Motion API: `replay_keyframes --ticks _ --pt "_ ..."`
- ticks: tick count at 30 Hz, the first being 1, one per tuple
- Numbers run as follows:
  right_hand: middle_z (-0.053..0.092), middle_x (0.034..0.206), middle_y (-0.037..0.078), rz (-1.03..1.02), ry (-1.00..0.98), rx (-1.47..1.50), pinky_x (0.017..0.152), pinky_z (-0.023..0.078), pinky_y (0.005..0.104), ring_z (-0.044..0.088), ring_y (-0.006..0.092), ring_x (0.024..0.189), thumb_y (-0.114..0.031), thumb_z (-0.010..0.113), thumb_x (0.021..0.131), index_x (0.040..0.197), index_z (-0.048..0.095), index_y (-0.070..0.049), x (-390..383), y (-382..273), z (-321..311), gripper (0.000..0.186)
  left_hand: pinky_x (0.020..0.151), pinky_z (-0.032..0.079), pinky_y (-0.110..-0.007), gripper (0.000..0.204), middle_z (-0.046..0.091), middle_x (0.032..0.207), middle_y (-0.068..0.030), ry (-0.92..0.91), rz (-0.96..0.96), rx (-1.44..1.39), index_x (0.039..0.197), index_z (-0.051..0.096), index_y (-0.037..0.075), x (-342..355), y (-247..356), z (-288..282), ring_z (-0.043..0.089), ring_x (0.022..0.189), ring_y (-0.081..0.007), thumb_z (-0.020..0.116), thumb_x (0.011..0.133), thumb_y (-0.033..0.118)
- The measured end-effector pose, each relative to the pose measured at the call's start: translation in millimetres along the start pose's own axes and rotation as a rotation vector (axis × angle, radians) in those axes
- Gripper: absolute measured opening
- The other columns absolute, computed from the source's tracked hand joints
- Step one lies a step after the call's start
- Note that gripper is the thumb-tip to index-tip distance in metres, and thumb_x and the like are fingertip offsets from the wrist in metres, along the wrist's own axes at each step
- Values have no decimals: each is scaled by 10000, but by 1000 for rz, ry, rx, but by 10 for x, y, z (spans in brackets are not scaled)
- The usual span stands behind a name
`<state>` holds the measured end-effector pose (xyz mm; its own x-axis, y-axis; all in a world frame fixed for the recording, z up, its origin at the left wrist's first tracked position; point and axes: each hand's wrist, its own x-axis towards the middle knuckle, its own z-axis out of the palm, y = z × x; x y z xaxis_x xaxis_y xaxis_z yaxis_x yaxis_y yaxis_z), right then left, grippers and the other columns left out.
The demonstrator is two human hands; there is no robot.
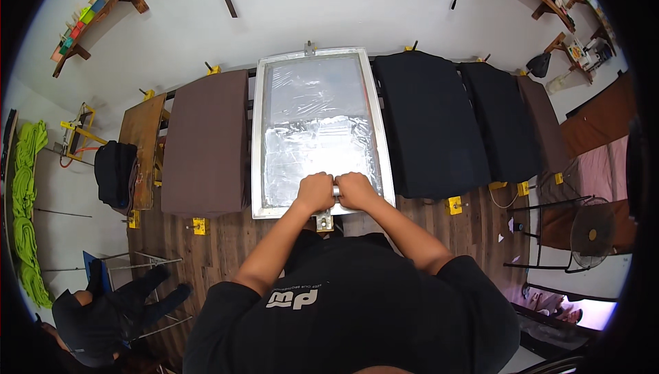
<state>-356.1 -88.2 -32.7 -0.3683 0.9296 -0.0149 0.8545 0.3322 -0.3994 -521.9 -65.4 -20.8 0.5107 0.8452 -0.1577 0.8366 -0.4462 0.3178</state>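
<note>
My left hand [316, 192] and my right hand [355, 191] are closed side by side as fists over the near end of a screen printing frame [258, 147]. Between them shows a small piece of a silver handle [336, 192]; the fingers and arms cover the rest of it. The frame has a pale metal border and a shiny, wrinkled clear film over its mesh [316, 99]. It lies flat in the row of boards, with a metal clamp [325, 221] at its near edge and another clamp [310, 48] at its far edge.
Brown cloth [206, 144] covers the board on the left; black cloth [432, 127] covers the one on the right. Further left are a bare wooden board [141, 147] and folded dark cloth [115, 171]. A co-worker [103, 322] is at lower left, a fan [592, 237] at right.
</note>
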Motion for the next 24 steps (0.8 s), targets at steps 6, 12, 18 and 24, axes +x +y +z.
replay_keyframes --ticks 6,12,18,24 --pt "722 867 241 33 -216 58 775 582 492 714 416 846 -113 698 698 841 748 -35 424 202 -270 171 812 592 -464 279 755 944 -173 -160 -68 -75 943 771 94 371 -114 -262 734 909 -367 683 728 249" --pt "679 941 152 17 150 7 805 550 469 643 365 937 -31 666 699 956 655 -33 268 100 177 258 746 570 -461 245 638 963 -150 311 43 -92 956 657 45 226 -236 309 662 892 -348 708 725 107" --pt "713 913 157 116 24 18 787 566 464 685 365 907 -117 732 689 972 708 -63 -149 -129 244 290 730 577 -464 266 674 882 -148 147 90 -96 924 702 60 -105 -148 299 694 818 -345 732 693 190" --pt "722 867 228 14 -169 117 776 572 498 707 418 843 -155 717 695 872 743 -51 477 182 -232 206 777 595 -475 250 752 904 -188 -105 -60 -34 866 773 63 403 -191 -332 733 862 -383 712 727 262"
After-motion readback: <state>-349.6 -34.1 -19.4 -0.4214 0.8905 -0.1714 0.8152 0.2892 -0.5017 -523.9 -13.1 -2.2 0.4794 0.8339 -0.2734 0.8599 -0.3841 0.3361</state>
